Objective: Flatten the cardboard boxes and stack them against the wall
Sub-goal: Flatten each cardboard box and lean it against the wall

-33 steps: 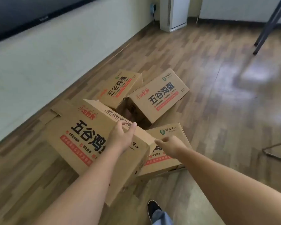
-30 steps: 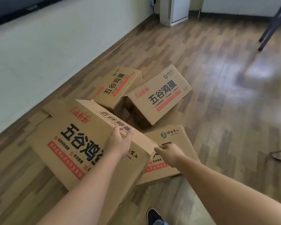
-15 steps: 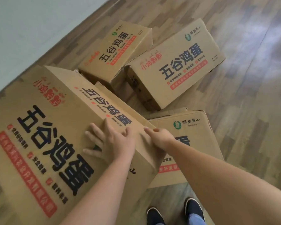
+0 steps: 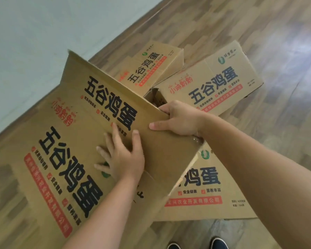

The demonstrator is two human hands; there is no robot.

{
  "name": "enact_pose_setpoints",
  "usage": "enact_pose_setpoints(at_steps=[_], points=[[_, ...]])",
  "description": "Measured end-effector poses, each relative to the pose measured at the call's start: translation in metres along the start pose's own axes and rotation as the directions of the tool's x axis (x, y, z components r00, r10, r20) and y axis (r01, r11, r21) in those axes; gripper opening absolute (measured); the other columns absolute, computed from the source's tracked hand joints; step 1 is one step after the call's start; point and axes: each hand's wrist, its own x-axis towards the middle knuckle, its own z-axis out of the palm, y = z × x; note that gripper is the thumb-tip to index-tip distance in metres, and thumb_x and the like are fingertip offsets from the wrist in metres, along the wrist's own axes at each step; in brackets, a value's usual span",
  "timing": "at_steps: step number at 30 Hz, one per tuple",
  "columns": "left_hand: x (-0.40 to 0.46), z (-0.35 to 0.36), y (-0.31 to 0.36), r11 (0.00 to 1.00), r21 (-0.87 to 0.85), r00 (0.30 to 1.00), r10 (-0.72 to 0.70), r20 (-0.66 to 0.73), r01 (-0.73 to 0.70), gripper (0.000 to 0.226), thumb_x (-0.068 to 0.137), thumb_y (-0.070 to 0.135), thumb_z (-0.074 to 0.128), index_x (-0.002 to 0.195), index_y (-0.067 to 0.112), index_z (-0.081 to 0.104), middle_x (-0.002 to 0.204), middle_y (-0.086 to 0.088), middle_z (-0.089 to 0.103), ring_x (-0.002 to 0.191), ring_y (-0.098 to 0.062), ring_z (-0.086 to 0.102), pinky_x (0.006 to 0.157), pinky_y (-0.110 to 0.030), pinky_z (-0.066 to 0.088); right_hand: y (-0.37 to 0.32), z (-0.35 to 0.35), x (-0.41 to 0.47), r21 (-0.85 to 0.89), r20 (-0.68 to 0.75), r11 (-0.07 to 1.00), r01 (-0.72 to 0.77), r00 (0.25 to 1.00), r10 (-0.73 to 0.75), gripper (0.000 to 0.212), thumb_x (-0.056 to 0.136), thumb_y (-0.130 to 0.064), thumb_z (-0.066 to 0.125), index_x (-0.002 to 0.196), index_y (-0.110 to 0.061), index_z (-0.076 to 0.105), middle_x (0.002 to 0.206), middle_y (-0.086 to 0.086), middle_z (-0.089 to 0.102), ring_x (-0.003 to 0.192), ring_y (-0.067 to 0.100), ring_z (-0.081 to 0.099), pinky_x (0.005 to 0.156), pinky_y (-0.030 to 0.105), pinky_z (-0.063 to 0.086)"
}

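Cardboard box (image 4: 65,150) under flat left grip (image 4: 122,159), right grip (image 4: 178,119) pinching its edge (three boxes (image 4: 214,87) beyond).

We find the large box (image 4: 61,150) on the floor (image 4: 258,42) at near left, beside the wall (image 4: 34,42). Its raised panel overlaps the near-right box (image 4: 205,194). Two further boxes lie beyond: the far-left box (image 4: 151,69) and, touching it at right, the far-right box (image 4: 214,83).
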Motion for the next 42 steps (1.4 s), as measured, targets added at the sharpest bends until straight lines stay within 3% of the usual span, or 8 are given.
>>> enact_pose_setpoints(at_steps=[10, 15, 19, 22, 27, 32, 36, 42], points=[[-0.012, -0.103, 0.077, 0.733, -0.675, 0.995, 0.023, -0.097, -0.082, 0.069, 0.092, 0.075, 0.041, 0.153, 0.043, 0.045, 0.156, 0.020, 0.047, 0.144, -0.008, 0.044, 0.123, -0.043, 0.030, -0.114, -0.035, -0.065, -0.189, -0.018, 0.954, 0.234, 0.970, -0.242, 0.033, 0.097, -0.033, 0.074, 0.073, -0.014, 0.063, 0.074, -0.001, 0.068, 0.063, 0.011, 0.059, 0.063, 0.025, 0.049], [0.002, -0.072, 0.079, 0.849, -0.519, 0.983, 0.004, 0.185, 0.094, 0.117, 0.063, 0.103, 0.040, 0.163, 0.046, 0.020, 0.171, 0.003, 0.028, 0.154, -0.028, 0.032, 0.123, -0.053, 0.031, -0.059, 0.011, -0.041, -0.245, 0.069, 0.968, 0.045, 0.997, -0.029, 0.029, 0.101, -0.033, 0.068, 0.074, -0.027, 0.060, 0.078, -0.006, 0.065, 0.072, 0.013, 0.061, 0.063, 0.030, 0.045], [0.007, -0.030, 0.070, 0.926, -0.354, 0.944, -0.010, 0.330, 0.133, 0.113, 0.064, 0.093, 0.057, 0.162, 0.050, 0.020, 0.171, 0.002, 0.026, 0.153, -0.030, 0.031, 0.122, -0.056, 0.030, -0.030, 0.019, -0.034, -0.207, 0.025, 0.975, -0.078, 0.996, 0.085, 0.025, 0.102, -0.033, 0.064, 0.095, -0.010, 0.069, 0.090, 0.004, 0.068, 0.085, 0.024, 0.066, 0.066, 0.030, 0.045], [0.014, -0.010, 0.074, 0.953, -0.261, 0.913, -0.035, 0.405, 0.152, 0.112, 0.064, 0.079, 0.068, 0.160, 0.054, 0.016, 0.173, 0.001, 0.019, 0.157, -0.032, 0.021, 0.121, -0.058, 0.028, -0.024, 0.017, -0.042, -0.466, 0.057, 0.877, -0.116, 0.985, 0.160, 0.032, 0.104, -0.041, 0.059, 0.114, -0.011, 0.066, 0.088, 0.001, 0.058, 0.084, 0.024, 0.060, 0.068, 0.034, 0.045], [-0.008, 0.004, 0.065, 0.997, -0.005, 0.900, -0.067, 0.432, 0.077, 0.110, 0.074, 0.079, 0.064, 0.159, 0.059, -0.003, 0.174, 0.002, -0.018, 0.157, -0.034, -0.021, 0.121, -0.072, 0.003, -0.014, -0.009, -0.048, -0.484, -0.306, 0.849, -0.212, 0.950, 0.062, 0.019, 0.102, -0.031, 0.057, 0.111, -0.018, 0.068, 0.102, 0.003, 0.072, 0.093, 0.023, 0.071, 0.079, 0.039, 0.061], [-0.024, 0.018, 0.044, 0.999, 0.030, 0.905, -0.039, 0.423, 0.029, 0.112, 0.075, 0.075, 0.065, 0.156, 0.060, -0.011, 0.172, 0.005, -0.024, 0.157, -0.036, -0.023, 0.115, -0.080, 0.004, 0.006, -0.017, -0.051, -0.654, -0.409, 0.685, -0.322, 0.912, 0.038, 0.082, 0.096, -0.042, 0.071, 0.162, -0.033, 0.023, 0.159, 0.011, 0.036, 0.142, 0.032, 0.040, 0.109, 0.044, 0.045], [-0.035, 0.018, 0.037, 0.999, 0.037, 0.914, -0.027, 0.406, 0.012, 0.110, 0.076, 0.073, 0.066, 0.156, 0.061, -0.010, 0.171, 0.008, -0.023, 0.158, -0.035, -0.019, 0.115, -0.079, 0.008, -0.002, -0.024, -0.049, -0.545, -0.341, 0.752, -0.372, 0.917, 0.206, 0.072, 0.103, -0.016, 0.056, 0.166, -0.027, 0.021, 0.154, 0.014, 0.048, 0.112, 0.025, 0.064, 0.077, 0.033, 0.061], [-0.042, -0.017, -0.010, 1.000, -0.020, 0.905, 0.011, 0.425, -0.002, 0.114, 0.064, 0.075, 0.061, 0.151, 0.068, -0.012, 0.171, 0.019, -0.015, 0.159, -0.026, -0.013, 0.122, -0.071, 0.013, -0.028, -0.034, -0.084, -0.535, -0.255, 0.779, -0.328, 0.941, 0.222, 0.066, 0.099, -0.016, 0.062, 0.159, -0.020, 0.034, 0.139, 0.009, 0.058, 0.102, 0.021, 0.065, 0.074, 0.027, 0.061]])
